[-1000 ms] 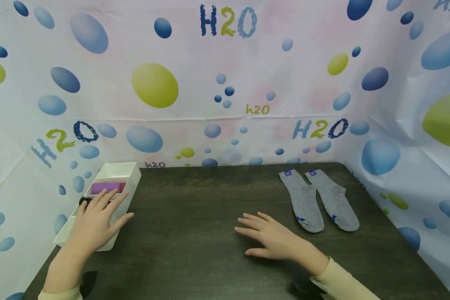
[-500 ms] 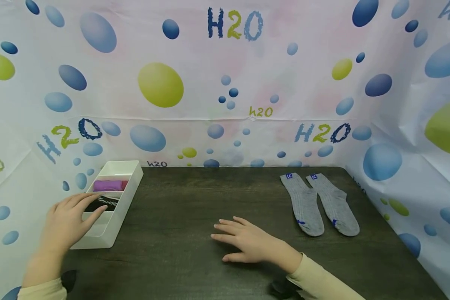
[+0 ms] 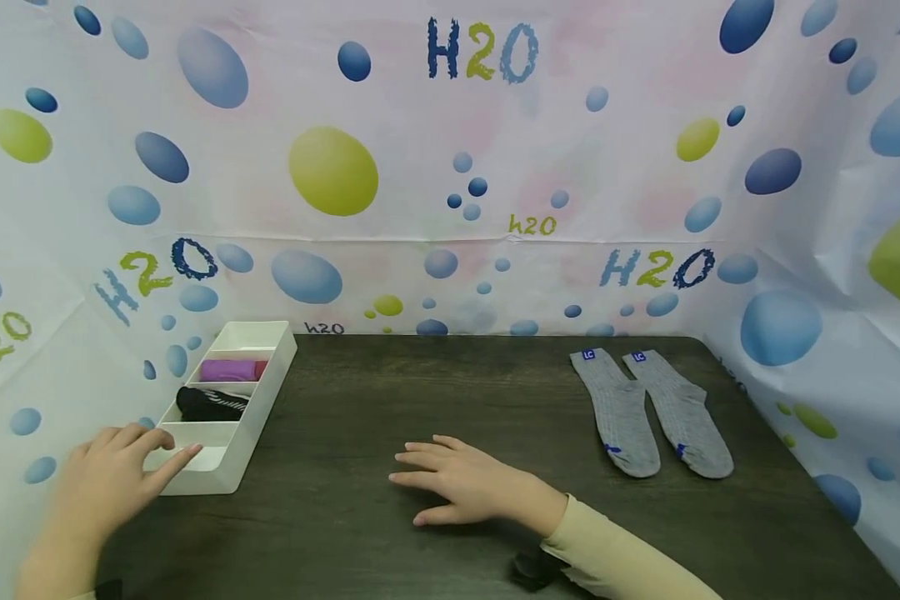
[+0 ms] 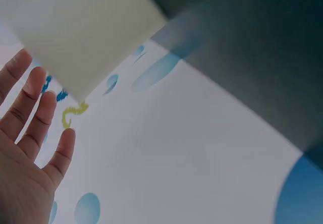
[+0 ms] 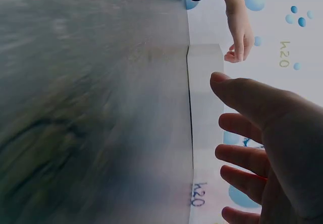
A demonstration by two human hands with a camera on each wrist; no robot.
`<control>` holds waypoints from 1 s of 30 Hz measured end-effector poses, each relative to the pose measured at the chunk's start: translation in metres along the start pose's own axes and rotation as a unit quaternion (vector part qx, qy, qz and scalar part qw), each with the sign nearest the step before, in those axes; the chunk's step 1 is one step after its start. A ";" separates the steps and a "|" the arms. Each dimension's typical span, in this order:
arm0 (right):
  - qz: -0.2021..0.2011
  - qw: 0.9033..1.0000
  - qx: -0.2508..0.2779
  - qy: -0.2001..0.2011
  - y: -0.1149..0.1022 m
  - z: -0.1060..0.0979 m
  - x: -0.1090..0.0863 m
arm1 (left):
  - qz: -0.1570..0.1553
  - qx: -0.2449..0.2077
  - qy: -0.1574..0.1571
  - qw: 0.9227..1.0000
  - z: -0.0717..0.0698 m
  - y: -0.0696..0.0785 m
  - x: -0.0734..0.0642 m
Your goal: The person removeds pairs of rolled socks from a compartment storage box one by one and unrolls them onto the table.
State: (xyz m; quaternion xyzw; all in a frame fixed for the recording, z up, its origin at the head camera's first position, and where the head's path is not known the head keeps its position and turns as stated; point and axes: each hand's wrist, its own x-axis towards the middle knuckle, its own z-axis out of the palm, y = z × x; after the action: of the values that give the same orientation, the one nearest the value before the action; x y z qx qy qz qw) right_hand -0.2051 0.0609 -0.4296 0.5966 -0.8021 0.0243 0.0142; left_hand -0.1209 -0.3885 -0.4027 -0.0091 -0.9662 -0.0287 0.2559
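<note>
In the head view my left hand [image 3: 112, 475] hovers at the near left end of a white divided box [image 3: 258, 446], its thumb and fingers loosely bent and apart. The left wrist view shows those fingers [image 4: 38, 110] spread beside the box [image 4: 86, 32], with nothing held. A black rolled cloth piece with white stripes [image 3: 210, 404] lies in a middle compartment, and a purple and red roll [image 3: 228, 371] in the one behind it. My right hand [image 3: 472, 483] is over the table's middle, fingers spread and holding nothing. Two grey socks [image 3: 621, 421] [image 3: 682, 417] lie flat, side by side, at the right.
The dark wooden table [image 3: 390, 392] meets a white backdrop [image 3: 390, 275] printed with bubbles and lettering at the back and sides. Below the right wrist is a small black object [image 3: 534, 571]. The box's nearest and farthest compartments show bare white floors.
My left hand has drawn back from above the middle compartment towards the near left, uncovering the black roll. My right hand has shifted left over the table. The socks stay where they were.
</note>
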 end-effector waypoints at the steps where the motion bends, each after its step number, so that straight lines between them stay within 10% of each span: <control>1: -0.006 1.000 -0.003 0.001 0.000 0.000 0.004 | 0.000 0.002 -0.009 1.000 0.001 0.001 -0.003; 10: -0.048 0.998 -0.037 0.000 -0.003 -0.005 0.047 | 0.023 -0.008 0.011 1.000 0.011 0.005 -0.010; 19: -0.062 0.996 -0.059 -0.014 -0.003 -0.014 0.090 | -0.037 -0.027 -0.056 0.997 0.012 0.009 -0.016; 30: -0.067 0.993 -0.089 0.036 0.000 -0.024 0.138 | -0.037 -0.031 -0.051 0.998 0.012 0.009 -0.015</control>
State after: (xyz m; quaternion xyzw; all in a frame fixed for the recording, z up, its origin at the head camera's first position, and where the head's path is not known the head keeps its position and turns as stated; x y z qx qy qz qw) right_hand -0.2448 -0.0693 -0.3987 0.6441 -0.7582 -0.0264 0.0977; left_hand -0.1139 -0.3787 -0.4204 0.0178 -0.9764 -0.0674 0.2046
